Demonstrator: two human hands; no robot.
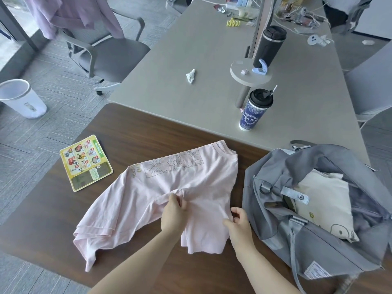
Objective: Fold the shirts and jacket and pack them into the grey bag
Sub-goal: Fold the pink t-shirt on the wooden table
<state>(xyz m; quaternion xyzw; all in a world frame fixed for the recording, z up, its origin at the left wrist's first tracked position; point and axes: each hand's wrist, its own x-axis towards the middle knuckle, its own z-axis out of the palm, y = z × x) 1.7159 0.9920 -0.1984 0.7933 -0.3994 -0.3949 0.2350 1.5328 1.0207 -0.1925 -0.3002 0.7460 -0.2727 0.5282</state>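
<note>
Grey bag at 3 o'clock gapes, cream cloth inside; left hand and right hand pinch pink shirt mid-table, bare wood toward 11.

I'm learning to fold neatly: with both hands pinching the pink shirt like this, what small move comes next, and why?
Probably carry the pinched edge across and lay it flat. The left hand and right hand each hold a grip on the pink shirt, whose left side is spread and rumpled on the brown table, so it is too loose for the grey bag.
</note>
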